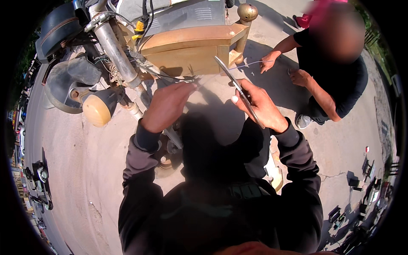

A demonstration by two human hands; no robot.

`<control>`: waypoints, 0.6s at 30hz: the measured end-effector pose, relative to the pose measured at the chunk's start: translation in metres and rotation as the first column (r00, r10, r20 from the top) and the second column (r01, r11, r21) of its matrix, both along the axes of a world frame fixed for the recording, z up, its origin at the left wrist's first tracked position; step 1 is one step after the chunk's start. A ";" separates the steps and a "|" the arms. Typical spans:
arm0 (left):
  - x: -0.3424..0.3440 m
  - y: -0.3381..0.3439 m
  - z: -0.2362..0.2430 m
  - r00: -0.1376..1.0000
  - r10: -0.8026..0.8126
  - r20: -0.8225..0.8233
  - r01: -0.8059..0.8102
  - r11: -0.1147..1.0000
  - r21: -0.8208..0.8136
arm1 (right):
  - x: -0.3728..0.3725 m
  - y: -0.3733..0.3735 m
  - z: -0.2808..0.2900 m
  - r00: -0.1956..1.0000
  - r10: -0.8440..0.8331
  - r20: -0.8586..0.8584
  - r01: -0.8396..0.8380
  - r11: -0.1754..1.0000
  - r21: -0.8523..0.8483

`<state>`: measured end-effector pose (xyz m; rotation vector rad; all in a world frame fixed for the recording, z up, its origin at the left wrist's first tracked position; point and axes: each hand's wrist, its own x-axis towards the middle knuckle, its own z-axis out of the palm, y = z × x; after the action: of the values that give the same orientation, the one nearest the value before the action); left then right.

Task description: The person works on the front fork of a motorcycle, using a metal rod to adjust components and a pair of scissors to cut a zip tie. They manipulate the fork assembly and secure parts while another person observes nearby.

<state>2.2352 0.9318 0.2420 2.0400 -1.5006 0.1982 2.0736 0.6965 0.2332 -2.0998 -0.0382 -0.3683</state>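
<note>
My left hand (pixel 165 106) is closed in a pinch, its fingertips at the end of a thin, pale purple wire (pixel 246 66). That strand runs right, behind a slim metal tool, to a co-worker's hand (pixel 267 62). My right hand (pixel 261 104) grips the slim metal tool (pixel 225 69), long and narrow like a blade or closed scissors; its exact kind is unclear. The tool slants up and left, its tip near the wire. Whether it touches the wire I cannot tell.
A motorcycle's metal fork tube (pixel 114 53), loose wiring (pixel 112 70) and a cream-coloured lamp (pixel 97 109) are at the left. Ahead stands a tan metal body panel (pixel 187 57) with a round-topped post (pixel 246 19). The co-worker in black (pixel 335 72) is at the right.
</note>
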 end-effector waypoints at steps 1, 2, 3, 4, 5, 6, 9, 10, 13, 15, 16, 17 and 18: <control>-0.003 -0.002 -0.003 0.999 0.015 0.041 -0.018 0.997 0.074 | -0.012 0.002 0.003 0.987 -0.039 -0.156 0.048 0.997 0.058; -0.006 -0.008 -0.006 0.999 -0.009 0.037 0.006 0.996 0.084 | -0.021 0.000 0.002 0.981 -0.046 -0.188 0.051 0.998 0.021; -0.008 -0.014 -0.008 0.999 -0.033 0.032 0.030 0.995 0.095 | -0.028 -0.001 0.001 0.976 -0.072 -0.207 0.081 0.996 0.031; -0.010 -0.018 -0.010 0.998 -0.056 0.025 0.052 0.992 0.118 | -0.035 0.002 -0.002 0.969 -0.093 -0.227 0.108 0.993 0.054; -0.011 -0.027 -0.020 0.993 -0.100 0.068 0.093 0.991 0.095 | -0.043 0.004 -0.008 0.963 -0.146 -0.228 0.169 0.982 0.084; -0.015 -0.034 -0.025 0.993 -0.109 0.045 0.102 0.987 0.124 | -0.050 0.007 -0.014 0.952 -0.200 -0.230 0.230 0.967 0.113; -0.034 -0.062 -0.036 0.989 -0.131 -0.066 0.140 0.976 0.170 | -0.069 0.013 -0.043 0.908 -0.359 -0.217 0.398 0.900 0.179; -0.038 -0.070 -0.039 0.982 -0.159 -0.105 0.174 0.973 0.149 | -0.076 0.014 -0.053 0.889 -0.407 -0.211 0.446 0.873 0.197; -0.046 -0.084 -0.047 0.950 -0.211 -0.228 0.234 0.969 0.076 | -0.086 0.010 -0.066 0.837 -0.482 -0.259 0.538 0.810 0.233; -0.049 -0.087 -0.052 0.946 -0.199 -0.257 0.216 0.976 0.042 | -0.090 0.011 -0.079 0.793 -0.565 -0.229 0.606 0.768 0.207; -0.048 -0.087 -0.054 0.946 -0.181 -0.268 0.193 0.981 0.019 | -0.090 0.011 -0.079 0.780 -0.581 -0.232 0.623 0.753 0.209; -0.045 -0.087 -0.060 0.939 -0.188 -0.286 0.190 0.982 -0.023 | -0.090 0.011 -0.076 0.769 -0.594 -0.236 0.637 0.741 0.212; -0.040 -0.087 -0.068 0.933 -0.192 -0.304 0.181 0.981 -0.064 | -0.089 0.011 -0.073 0.761 -0.603 -0.240 0.647 0.732 0.215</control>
<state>2.1954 0.8449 0.1741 1.7888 -1.4668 -0.1644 1.9846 0.7075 0.1607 -1.7880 0.8015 -0.5725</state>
